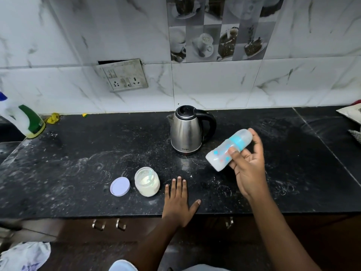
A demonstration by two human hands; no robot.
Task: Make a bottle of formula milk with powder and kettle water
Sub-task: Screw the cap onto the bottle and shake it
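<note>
Head view: right hand [247, 165] grips the bottle [229, 149] tilted above the counter [78, 173], just right of the kettle [187, 130]; left hand [178, 200] lies flat (empty) beside the powder jar [147, 181].

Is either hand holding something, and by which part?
The right hand holds the baby bottle around its middle, tilted. The left hand rests flat, holding nothing.

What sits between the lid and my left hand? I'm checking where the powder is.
In the head view, the open powder jar, a scoop inside, stands between the lid and the left hand, which lies flat on the counter.
</note>
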